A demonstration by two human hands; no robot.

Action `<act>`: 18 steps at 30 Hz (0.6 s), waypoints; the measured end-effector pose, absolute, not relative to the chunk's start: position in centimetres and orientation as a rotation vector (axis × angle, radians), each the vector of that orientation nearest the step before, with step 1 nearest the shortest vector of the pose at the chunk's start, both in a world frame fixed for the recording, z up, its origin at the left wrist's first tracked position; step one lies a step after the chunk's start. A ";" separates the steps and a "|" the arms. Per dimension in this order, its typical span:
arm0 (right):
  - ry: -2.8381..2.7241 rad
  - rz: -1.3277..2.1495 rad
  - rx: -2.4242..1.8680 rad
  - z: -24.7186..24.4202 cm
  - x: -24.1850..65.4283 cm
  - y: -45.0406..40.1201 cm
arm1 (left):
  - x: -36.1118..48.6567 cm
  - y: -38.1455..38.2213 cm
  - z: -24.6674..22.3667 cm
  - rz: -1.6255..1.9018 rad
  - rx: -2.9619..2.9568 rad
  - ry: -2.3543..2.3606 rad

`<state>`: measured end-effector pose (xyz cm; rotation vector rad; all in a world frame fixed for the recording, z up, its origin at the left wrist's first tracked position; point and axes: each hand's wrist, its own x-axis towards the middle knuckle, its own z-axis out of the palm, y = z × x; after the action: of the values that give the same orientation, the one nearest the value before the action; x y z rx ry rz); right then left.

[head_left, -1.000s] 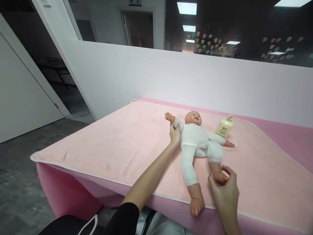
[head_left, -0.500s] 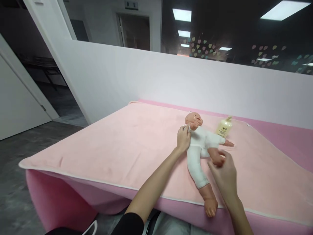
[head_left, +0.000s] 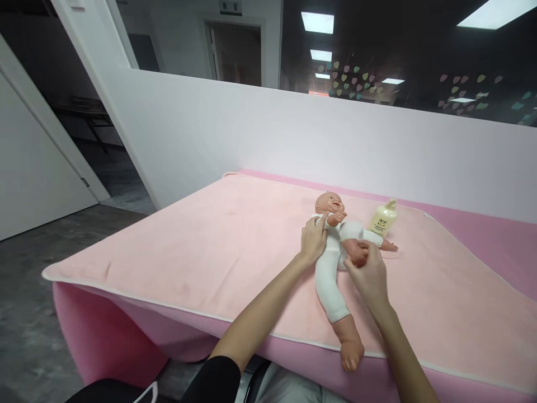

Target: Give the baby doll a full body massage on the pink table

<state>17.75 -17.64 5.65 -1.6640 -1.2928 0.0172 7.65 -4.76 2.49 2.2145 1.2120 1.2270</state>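
A baby doll (head_left: 328, 280) in a white bodysuit lies on its back on the pink blanket (head_left: 180, 240), head at the far side. One of its legs stretches toward me, the foot hanging over the near edge. My left hand (head_left: 312, 240) is closed around the doll's side, just below its raised arm. In the grip of my right hand (head_left: 372, 275) is the doll's other foot (head_left: 356, 252), with that leg bent up over the belly. Beyond the doll's outstretched arm stands a pale yellow pump bottle (head_left: 383, 217).
A low white wall (head_left: 201, 129) runs behind the table, with dark glass (head_left: 377, 45) above it. The near table edge is draped in darker pink cloth (head_left: 100, 336). At far left is a white door (head_left: 37, 145).
My right hand has pushed the doll's foot up and leftward, folding that leg further over the belly. My left hand stays at the doll's side. The view has shifted slightly.
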 end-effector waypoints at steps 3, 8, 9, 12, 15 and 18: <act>-1.346 0.016 -1.626 5.8 18.2 -15.5 | 7.3 -4.4 2.4 1.133 2.352 1.215; -1.140 0.035 -1.705 3.6 17.8 -22.1 | 6.8 -2.8 1.9 1.278 2.019 1.214; -1.059 0.037 -1.772 2.9 17.7 -24.1 | 6.7 -2.4 1.8 1.339 1.887 1.192; -0.888 0.094 -1.903 1.1 17.4 -28.6 | 6.5 -1.5 1.5 1.463 1.543 1.113; -0.896 0.111 -1.908 0.5 17.6 -28.9 | 6.5 -1.5 1.5 1.513 1.514 1.097; -1.003 0.025 -1.810 1.7 18.0 -25.0 | 6.8 -2.6 1.7 1.472 1.851 1.063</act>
<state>17.98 -25.00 1.75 -1.8100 -1.0033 0.0250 6.77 -2.58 1.70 1.8507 1.0628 1.4721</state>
